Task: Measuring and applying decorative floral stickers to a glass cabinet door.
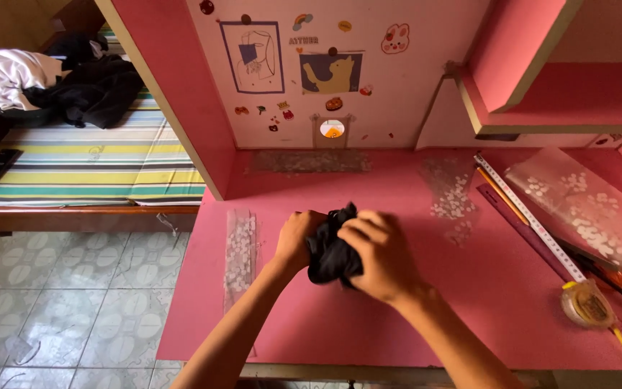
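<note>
Together, both hands (left (298, 241), right (377, 253)) clutch a bunched black cloth (331, 248) above the pink desk (397, 317).

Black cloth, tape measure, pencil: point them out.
black cloth (329, 252), head view, bunched middle between the hands.
tape measure (586, 304), head view, yellow round case.
pencil (502, 195), head view, mid-shaft.

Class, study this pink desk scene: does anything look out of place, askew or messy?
Yes. Both hands, left hand and right hand, grip a crumpled black cloth. A tape measure lies with its tape pulled out slantwise. Clothes sit heaped on the striped bed.
</note>
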